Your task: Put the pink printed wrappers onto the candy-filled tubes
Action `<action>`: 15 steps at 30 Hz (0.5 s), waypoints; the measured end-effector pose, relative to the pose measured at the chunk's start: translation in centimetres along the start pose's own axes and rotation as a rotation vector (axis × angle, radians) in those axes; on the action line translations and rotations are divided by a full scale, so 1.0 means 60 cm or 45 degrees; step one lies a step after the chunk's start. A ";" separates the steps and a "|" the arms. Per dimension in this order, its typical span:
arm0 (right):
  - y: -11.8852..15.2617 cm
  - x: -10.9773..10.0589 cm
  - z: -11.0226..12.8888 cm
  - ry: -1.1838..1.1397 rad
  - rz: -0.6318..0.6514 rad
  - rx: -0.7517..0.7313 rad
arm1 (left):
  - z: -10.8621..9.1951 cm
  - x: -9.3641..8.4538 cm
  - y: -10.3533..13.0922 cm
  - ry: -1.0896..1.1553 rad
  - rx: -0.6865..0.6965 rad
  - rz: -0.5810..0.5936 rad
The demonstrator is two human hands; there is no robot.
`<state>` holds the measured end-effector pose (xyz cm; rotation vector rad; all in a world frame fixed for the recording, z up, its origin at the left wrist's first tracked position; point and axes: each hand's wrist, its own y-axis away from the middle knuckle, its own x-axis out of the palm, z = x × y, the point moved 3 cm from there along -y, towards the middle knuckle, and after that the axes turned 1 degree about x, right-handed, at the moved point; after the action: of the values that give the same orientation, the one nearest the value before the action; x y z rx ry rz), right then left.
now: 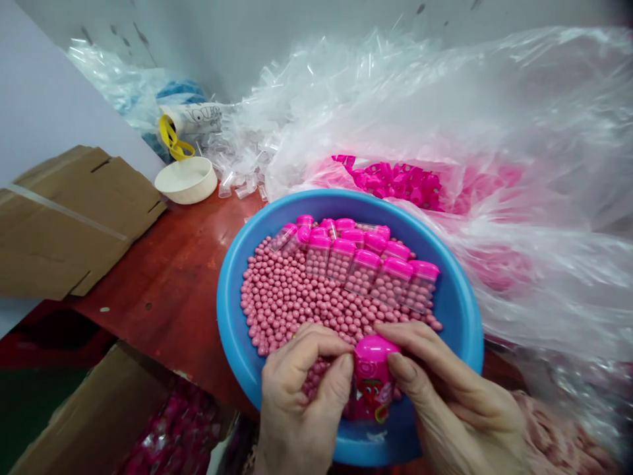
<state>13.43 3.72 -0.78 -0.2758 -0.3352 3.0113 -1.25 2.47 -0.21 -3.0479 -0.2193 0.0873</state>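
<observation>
The grip is a pinch from both sides: the left hand (304, 396) has thumb and forefinger nearly closed at one edge of a pink-capped container (372, 379), while the right hand (445, 396) holds the opposite side, its thumb near the cap. The container is roughly upright, cap uppermost, over the near part of a blue basin (227, 290); its printed front is visible, but whether the cap is fully seated cannot be told. Uneven pressure from the two thumbs could skew the cap or twist the container loose, and a loose cap could let any contents spill. Just beyond lie pink balls (277, 290) and filled containers (363, 267) leaning close together; a drop or a knuckle brushing them could tip some over. Farther out, loose plastic bags (519, 119) press near the basin's rim and could snag a sleeve, and a white bowl (185, 185) stands on the red worktop (168, 290).
</observation>
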 end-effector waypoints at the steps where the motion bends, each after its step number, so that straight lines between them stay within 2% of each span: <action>1: -0.001 0.000 0.000 -0.004 0.003 0.006 | 0.001 -0.001 0.000 -0.002 -0.086 0.017; 3: -0.001 0.000 -0.001 -0.021 -0.002 0.013 | 0.004 0.000 0.001 0.017 -0.292 0.098; 5: -0.001 0.000 -0.003 -0.057 -0.042 0.041 | 0.005 0.007 0.003 0.157 -0.479 0.224; 8: 0.002 -0.001 -0.006 -0.091 -0.170 0.099 | 0.001 0.021 0.006 0.482 -0.612 0.397; 10: 0.004 0.000 -0.004 -0.075 -0.209 0.093 | 0.002 0.024 0.006 0.512 -0.633 0.364; 12: 0.005 0.004 0.001 -0.059 -0.184 0.046 | 0.007 0.023 0.006 0.501 -0.626 0.265; 15: 0.005 0.012 0.008 -0.052 -0.116 0.019 | 0.017 0.025 0.007 0.692 -0.647 0.246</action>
<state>12.62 3.43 -0.54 -0.1924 -0.3193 2.9316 0.20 2.38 -1.33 -3.4069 0.1136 -0.9038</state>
